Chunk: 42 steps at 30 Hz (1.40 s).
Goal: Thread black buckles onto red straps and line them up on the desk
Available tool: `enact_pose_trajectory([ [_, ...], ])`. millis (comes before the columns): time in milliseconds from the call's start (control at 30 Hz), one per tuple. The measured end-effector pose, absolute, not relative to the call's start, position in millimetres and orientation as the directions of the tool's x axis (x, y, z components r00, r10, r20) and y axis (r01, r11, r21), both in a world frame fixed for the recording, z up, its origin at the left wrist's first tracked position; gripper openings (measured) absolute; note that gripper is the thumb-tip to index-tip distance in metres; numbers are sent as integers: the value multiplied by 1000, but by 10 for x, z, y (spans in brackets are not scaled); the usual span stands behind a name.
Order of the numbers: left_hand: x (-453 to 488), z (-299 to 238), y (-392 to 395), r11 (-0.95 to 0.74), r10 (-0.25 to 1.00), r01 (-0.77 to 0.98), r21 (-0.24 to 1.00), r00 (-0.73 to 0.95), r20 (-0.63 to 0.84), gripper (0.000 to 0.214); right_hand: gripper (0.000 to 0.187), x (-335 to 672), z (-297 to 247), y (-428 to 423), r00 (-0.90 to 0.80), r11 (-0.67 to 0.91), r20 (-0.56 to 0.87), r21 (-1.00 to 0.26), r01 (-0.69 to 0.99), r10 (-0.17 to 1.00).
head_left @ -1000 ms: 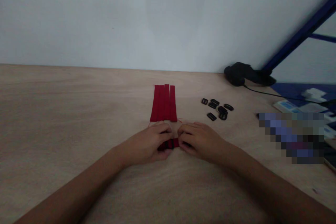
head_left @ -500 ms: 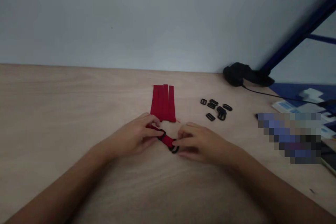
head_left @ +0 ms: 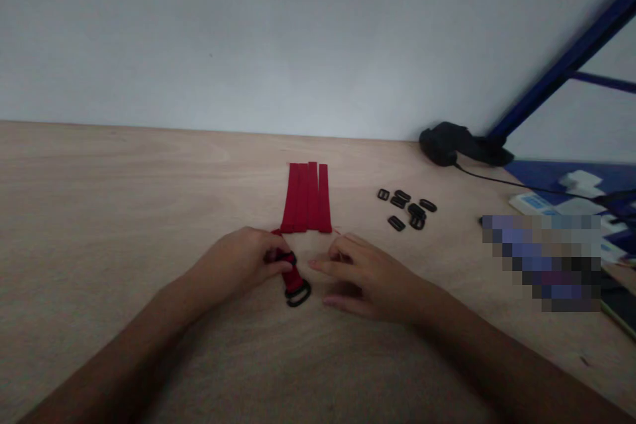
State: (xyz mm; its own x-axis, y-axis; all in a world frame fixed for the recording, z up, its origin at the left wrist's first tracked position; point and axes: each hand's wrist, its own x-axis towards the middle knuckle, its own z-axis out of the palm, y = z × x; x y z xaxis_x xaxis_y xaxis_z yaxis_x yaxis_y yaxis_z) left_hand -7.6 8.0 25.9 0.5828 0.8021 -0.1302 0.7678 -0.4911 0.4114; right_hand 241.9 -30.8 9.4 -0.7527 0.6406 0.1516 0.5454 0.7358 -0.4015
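- Short red fabric strap (head_left: 293,280): lies on the table (head_left: 124,212) just below the strip bundle, running toward the viewer, its near end looped through a black plastic ring (head_left: 299,295).
- Black plastic slider (head_left: 285,258): threaded on the strap's far end, partly hidden by the fingers of the left hand.
- Left hand (head_left: 233,265): fingers closed on the far end of the strap and the slider.
- Right hand (head_left: 368,275): fingers spread and holding nothing, apart from the left hand, fingertips just beside the strap.
- Red fabric strips (head_left: 305,199): four lie side by side and flat, in a tight row, just beyond the hands.
- Black plastic sliders and rings (head_left: 405,209): a small loose cluster to the right of the strips, well apart from the hands.
- Black bundle (head_left: 444,144): lies at the table's far edge against the white wall (head_left: 298,33), with a thin black cable (head_left: 521,183) leading rightward.
- Blurred patch (head_left: 541,262): covers part of the right side of the table, beside some papers (head_left: 531,204).
- Dark blue bar (head_left: 561,69): rises diagonally at upper right.
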Motion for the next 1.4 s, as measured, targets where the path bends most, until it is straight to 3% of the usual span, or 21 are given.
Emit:
enact_pose_trajectory([
  [200,-412,245,285,-336,910,901,274,385,-150,25,33,2526,27,-231,-700,690,153,-410,597,697],
  [300,-540,204,459,-250,967,950,187,254,2,27,29,2529,3,-218,-680,673,160,-417,611,716],
  [367,-554,161,549,-229,973,944,236,214,87,29,28,2523,-1,-216,-676,674,167,-415,611,717],
  [667,-422,88,525,-283,956,883,374,227,189,35,24,2543,-6,-225,-677,674,159,-403,620,718],
  [900,-389,-10,527,-531,846,831,165,507,167,35,23,2535,17,-215,-681,669,135,-401,626,719],
  [1033,-315,-86,529,-516,852,847,129,491,181,39,24,2534,1,-213,-677,670,144,-391,631,722],
  [1200,-246,-98,506,-438,896,875,207,406,182,39,23,2532,0,-213,-681,676,152,-392,624,717],
  [1400,-252,-135,526,-575,805,817,48,555,210,41,23,2524,14,-214,-680,674,144,-382,632,719],
])
